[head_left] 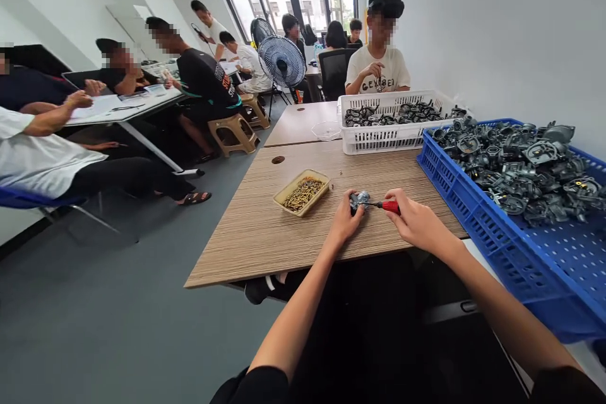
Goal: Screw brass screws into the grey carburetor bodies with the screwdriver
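Observation:
My left hand (348, 218) is closed around a small grey metal carburetor body (362, 198), holding it just over the wooden table (255, 227). In my right hand (413, 218) is a screwdriver (391, 206) with a red handle. Its dark shaft points left, and the tip meets the carburetor; the exact contact spot is too small to make out. Left of my hands, a cream tray (303, 211) holds many small brass-coloured parts (305, 193). A couple of tiny loose pieces lie near the tray's right side.
A blue crate (478, 227) heaped with grey carburetor parts (516, 161) stands at my right. Beyond the table's middle is a white basket (379, 139) of similar parts. A person (379, 63) sits behind it. Several people work at the left, near a fan (282, 62).

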A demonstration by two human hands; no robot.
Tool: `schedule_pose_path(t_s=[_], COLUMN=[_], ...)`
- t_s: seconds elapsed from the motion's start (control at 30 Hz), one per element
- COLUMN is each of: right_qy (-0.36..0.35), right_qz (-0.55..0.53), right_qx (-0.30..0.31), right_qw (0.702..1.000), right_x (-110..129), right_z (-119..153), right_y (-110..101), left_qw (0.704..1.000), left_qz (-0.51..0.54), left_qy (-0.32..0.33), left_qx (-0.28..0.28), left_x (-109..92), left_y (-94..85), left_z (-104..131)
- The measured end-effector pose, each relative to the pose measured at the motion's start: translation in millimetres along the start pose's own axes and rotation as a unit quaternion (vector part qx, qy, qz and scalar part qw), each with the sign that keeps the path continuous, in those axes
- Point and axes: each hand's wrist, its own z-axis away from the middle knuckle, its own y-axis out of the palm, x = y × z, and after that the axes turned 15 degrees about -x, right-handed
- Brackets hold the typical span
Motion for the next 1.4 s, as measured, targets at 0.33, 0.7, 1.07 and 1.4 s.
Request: schedule_pose_path(t_s=[0.33, 0.7, 1.07, 1.4], right_qy=[0.028, 0.016, 0.013, 0.043], right_qz=[0.023, 0.016, 0.03, 0.065], right_qx=[0.02, -0.002, 0.001, -0.011], right_qw=[0.999, 1.0, 0.999, 0.997], right_x=[0.5, -2.8, -7.1, -9.9], right_z=[-2.5, -1.3, -2.3, -2.9], right_y=[-9.6, -3.7, -4.2, 0.9], left_qw=[1.0, 1.0, 1.0, 1.0], left_qz=[-0.004, 0.005, 0.012, 0.01], left_qy=[-0.001, 0.005, 0.018, 0.018], left_qx=[0.007, 0.001, -0.018, -0.011], left_x=[-2.5, -1.7, 1.0, 1.5], left_y=[-1.5, -0.7, 1.8, 0.9], left_z=[0.2, -0.1, -0.4, -1.1])
